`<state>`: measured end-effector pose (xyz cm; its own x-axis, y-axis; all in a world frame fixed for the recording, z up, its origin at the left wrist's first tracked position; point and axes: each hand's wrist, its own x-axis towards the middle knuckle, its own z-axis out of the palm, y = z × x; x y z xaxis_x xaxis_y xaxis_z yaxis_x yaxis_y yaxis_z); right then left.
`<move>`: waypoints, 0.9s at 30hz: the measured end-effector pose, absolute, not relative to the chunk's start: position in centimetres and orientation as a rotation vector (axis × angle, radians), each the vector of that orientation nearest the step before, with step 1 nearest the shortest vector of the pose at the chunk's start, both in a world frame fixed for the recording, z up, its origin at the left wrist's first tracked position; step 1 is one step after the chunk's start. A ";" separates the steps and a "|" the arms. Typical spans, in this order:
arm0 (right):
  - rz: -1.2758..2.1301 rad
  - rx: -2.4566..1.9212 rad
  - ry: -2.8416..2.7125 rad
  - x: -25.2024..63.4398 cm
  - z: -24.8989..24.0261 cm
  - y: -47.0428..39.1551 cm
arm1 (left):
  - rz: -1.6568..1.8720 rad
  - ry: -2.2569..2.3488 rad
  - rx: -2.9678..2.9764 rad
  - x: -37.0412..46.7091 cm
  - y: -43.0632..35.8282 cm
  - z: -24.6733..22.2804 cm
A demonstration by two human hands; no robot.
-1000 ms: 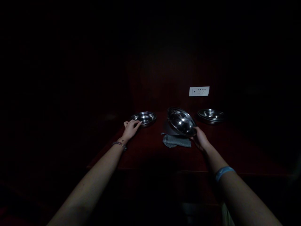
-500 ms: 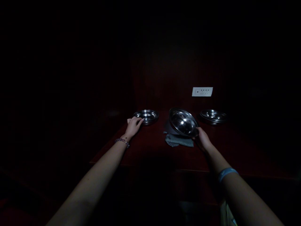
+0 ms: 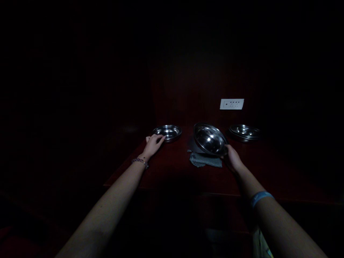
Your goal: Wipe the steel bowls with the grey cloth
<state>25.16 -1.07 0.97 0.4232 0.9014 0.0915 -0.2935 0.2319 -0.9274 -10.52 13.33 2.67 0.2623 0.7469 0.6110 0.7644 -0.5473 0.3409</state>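
My right hand (image 3: 233,158) grips the rim of a shiny steel bowl (image 3: 209,139). The bowl is tilted, its hollow side turned toward me, above a folded grey-blue cloth (image 3: 205,159) on the table. At the left, my left hand (image 3: 154,143) has its fingers closed at the near rim of another steel bowl (image 3: 172,132), which rests upright on the table. The fingertips there are partly hidden in the dim light.
Stacked steel bowls (image 3: 243,132) stand on the dark red table (image 3: 172,161) at the right. A white socket plate (image 3: 232,104) is on the wall behind. The table's front edge runs below my hands, and the surroundings are very dark.
Almost nothing differs. The view has shifted very slightly; both hands keep their places at the two bowls, and the right bowl stays tilted.
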 end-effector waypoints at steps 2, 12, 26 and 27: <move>0.963 -0.992 -0.717 25.2 1.0 -1.0 | -1.177 -1.470 -2.505 -10.5 13.2 2.7; 0.981 -1.021 -0.714 25.4 0.9 -0.9 | -1.225 -1.418 -2.545 -10.4 13.2 3.2; 0.980 -0.996 -0.679 25.2 1.1 -1.1 | -1.319 -1.440 -2.515 -10.3 13.4 3.1; 0.983 -0.996 -0.675 25.2 1.1 -1.0 | -1.320 -1.446 -2.513 -10.3 13.4 3.1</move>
<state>25.24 -1.04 1.07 0.4211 0.9063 0.0356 -0.3594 0.2028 -0.9109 -10.31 13.38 3.13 0.2447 0.7341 0.6335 0.6975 -0.5871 0.4110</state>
